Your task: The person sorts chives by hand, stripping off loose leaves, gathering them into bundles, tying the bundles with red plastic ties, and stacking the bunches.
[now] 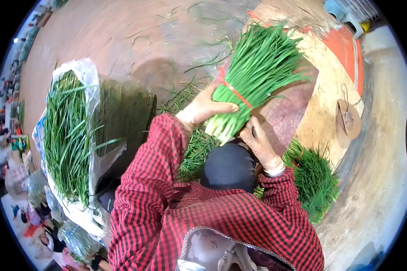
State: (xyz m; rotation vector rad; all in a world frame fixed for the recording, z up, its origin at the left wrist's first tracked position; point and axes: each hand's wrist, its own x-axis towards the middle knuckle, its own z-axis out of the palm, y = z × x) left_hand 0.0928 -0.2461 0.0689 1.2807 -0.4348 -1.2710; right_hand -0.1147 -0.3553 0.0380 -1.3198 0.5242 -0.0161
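Note:
A thick bundle of green garlic chives [262, 67] is tied with a red band [237, 94], its pale stalk ends pointing down toward me. My left hand [208, 106], in a thin pale glove, grips it from the left near the band, with the thumb across the stalks. Close to the stalk ends on the right is my right hand [261, 143], also gloved, its fingers curled in. What its fingertips hold, if anything, is hidden. Loose chives [196, 151] lie beneath my left forearm. Other banded chives [314, 183] lie beside my right forearm.
On the left stands an open plastic sack [91, 86] packed with chives. A wooden board [323, 58] with an orange-red area [341, 49] lies at right, bearing a brown cardboard disc [349, 119]. A blue-grey stool [346, 16] stands at far right. A dark rounded shape [229, 169] sits below my hands.

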